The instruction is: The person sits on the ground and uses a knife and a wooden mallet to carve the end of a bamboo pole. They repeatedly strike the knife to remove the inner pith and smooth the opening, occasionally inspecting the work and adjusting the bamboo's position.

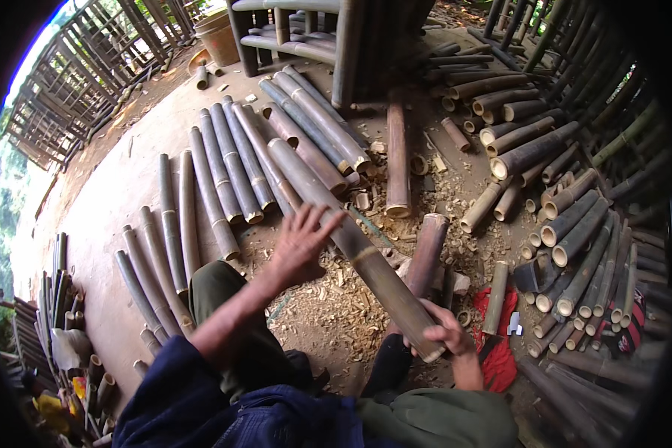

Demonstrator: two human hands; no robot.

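Note:
A long brown bamboo pole (381,280) slants across my lap, its far part reaching up over the poles on the ground. My right hand (448,332) is wrapped round its near end, above my right leg. My left hand (306,243) lies beside the pole's middle, fingers spread; whether it touches the pole I cannot tell. Just beyond the near end, a thick reddish-brown bamboo piece (428,250) stands tilted, partly hidden behind the held pole. Pale wood chips (325,321) cover the ground between my legs.
Cut bamboo poles (231,160) lie in a row ahead and to the left. Stacks of bamboo lengths (534,153) fill the right side. A red cloth (500,347) lies by my right hand with a short bamboo piece (494,299) on it. A bamboo frame (343,52) stands ahead.

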